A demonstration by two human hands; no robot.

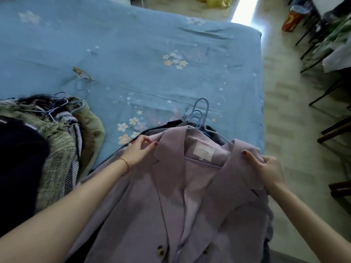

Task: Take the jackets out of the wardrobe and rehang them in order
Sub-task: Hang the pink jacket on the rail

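Buttons [161,250]: two mottled brown ones are showing at the near edge, on the front of the lilac jacket
Lilac jacket [190,196]: it is lying face up on the near edge of the bed, collar pointing away from the person, a white label [203,151] showing inside the neck; it is resting on top of darker jackets [152,130] whose edges are peeking out at the collar end
Left hand [138,150]: it is resting at the jacket's left shoulder, thumb and forefinger pinching the collar's edge; a thin gold bracelet [125,164] is circling the wrist
Right hand [266,169]: it is gripping the jacket's right shoulder, thumb lying on top of the cloth and the other fingers curling under it
Hangers [199,114]: several blue wire hooks are sticking out together just beyond the collar
Pile of clothes [57,141]: green, dark and checked garments are lying heaped on the left of the bed, with blue wire hangers tangled on top
Bed [133,54]: a blue sheet printed with small flowers is covering it
Floor [284,111]: pale tiles are running along the right, with dark furniture legs standing on them; the far objects are too blurred to tell
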